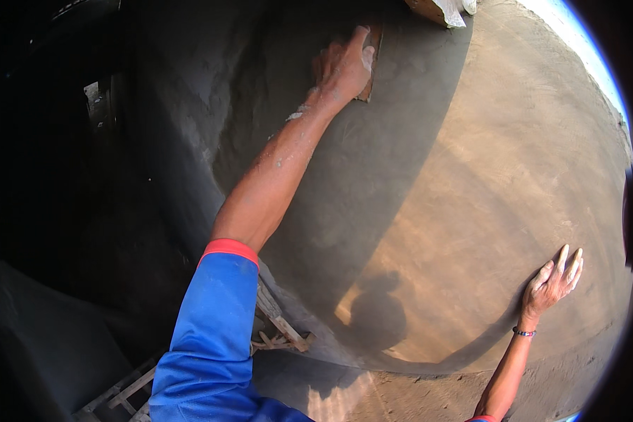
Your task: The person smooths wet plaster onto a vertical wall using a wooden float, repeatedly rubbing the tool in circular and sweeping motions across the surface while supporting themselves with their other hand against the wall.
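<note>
My left hand [341,70], dusted with pale plaster, reaches far up and grips a wooden float [373,67]. Only the float's thin brown edge shows beyond my fingers; the rest is hidden. The float lies against a smooth plastered wall [429,232], on its shaded grey part. Lower down at the right, my right hand [552,285] rests on the sunlit tan part of the wall with fingers spread, holding nothing. A beaded bracelet [524,331] circles that wrist. A blue sleeve [214,323] with a red cuff covers my left upper arm.
A brown object with a whitish covering [446,10] juts in at the top. Rough wooden pieces [285,327] stand below my left arm, and a wooden frame [130,387] lies at the bottom left. A dark area fills the left side. Shadows fall across the wall.
</note>
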The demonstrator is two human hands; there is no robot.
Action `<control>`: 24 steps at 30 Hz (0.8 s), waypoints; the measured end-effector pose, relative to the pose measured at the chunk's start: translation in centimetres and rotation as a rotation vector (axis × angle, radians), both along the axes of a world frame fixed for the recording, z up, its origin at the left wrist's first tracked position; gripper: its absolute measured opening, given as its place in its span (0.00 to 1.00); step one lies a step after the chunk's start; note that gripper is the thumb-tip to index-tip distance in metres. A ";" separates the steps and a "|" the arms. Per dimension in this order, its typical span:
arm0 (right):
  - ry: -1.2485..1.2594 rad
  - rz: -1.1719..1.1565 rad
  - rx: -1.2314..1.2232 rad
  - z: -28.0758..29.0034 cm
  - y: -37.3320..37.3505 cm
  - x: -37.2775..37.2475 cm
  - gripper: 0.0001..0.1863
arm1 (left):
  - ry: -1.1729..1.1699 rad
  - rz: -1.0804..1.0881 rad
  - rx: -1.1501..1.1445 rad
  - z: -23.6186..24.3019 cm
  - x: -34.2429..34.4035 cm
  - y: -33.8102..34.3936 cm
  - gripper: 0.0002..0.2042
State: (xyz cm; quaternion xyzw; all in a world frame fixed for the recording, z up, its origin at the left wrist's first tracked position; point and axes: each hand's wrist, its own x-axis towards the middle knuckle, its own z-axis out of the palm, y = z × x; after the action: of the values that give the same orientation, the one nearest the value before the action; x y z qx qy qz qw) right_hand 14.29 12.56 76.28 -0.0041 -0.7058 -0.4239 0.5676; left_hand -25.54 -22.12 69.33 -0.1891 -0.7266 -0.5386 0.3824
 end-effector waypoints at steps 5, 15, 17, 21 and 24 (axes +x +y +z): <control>0.010 0.001 -0.001 0.1 -1.0 -1.2 0.26 | -0.014 0.071 0.238 -6.4 -5.9 -2.4 0.19; -0.005 0.053 -0.014 -0.2 0.7 -1.2 0.25 | -0.084 -0.131 -0.065 -13.2 9.8 6.5 0.22; -0.014 0.030 -0.009 0.1 0.7 -0.4 0.25 | 0.009 -0.090 -0.087 -7.9 7.3 4.8 0.21; -0.028 0.048 0.010 0.2 0.0 -0.8 0.24 | -0.046 0.070 0.170 -5.9 -4.3 -2.3 0.19; -0.006 0.033 0.018 -0.1 -0.1 -1.2 0.25 | -0.210 0.099 0.258 -12.0 -7.7 -4.3 0.19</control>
State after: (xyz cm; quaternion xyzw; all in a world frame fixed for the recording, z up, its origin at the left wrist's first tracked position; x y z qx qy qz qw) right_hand 13.04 12.43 76.19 0.0142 -0.7037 -0.4208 0.5723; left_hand -33.26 -26.46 57.30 -0.0452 -0.6960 -0.6245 0.3515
